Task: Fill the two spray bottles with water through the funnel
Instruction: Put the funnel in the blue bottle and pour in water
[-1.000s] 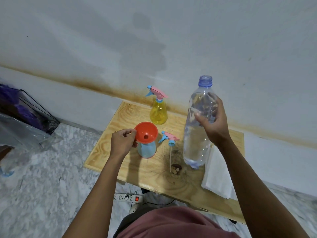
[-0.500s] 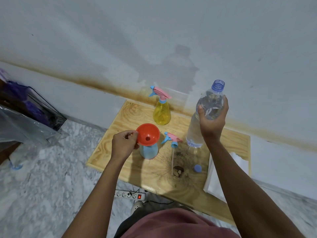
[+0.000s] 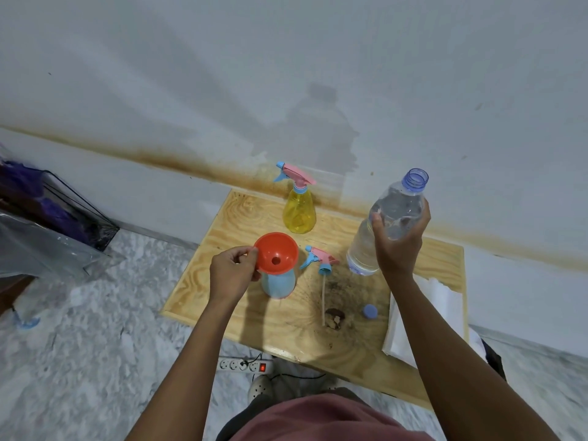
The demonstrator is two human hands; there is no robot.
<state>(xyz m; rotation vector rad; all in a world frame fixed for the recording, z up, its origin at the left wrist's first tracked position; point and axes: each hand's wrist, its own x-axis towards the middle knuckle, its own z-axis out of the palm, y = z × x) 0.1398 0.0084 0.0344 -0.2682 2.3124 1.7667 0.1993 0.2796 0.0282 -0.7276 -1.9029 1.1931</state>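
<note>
One blue cap (image 3: pixel 369 311) lies on the worktop (image 3: pixel 222 300) close to the near edge, beside a white paper stack (image 3: pixel 442 300) at the right edge. One loose spray head (image 3: pixel 321 261) lies in the middle. There are two spray bottles. The blue spray bottle (image 3: pixel 280 283) stands left of the middle with the one orange funnel (image 3: pixel 276 253) in its top. The left hand (image 3: pixel 230 275) pinches the funnel's rim with curled fingers (image 3: pixel 245 251). The right hand (image 3: pixel 397 249) wraps its fingers (image 3: pixel 378 224) round one open, tilted water bottle (image 3: pixel 399 202). The yellow spray bottle (image 3: pixel 299 211) stands at the far edge.
</note>
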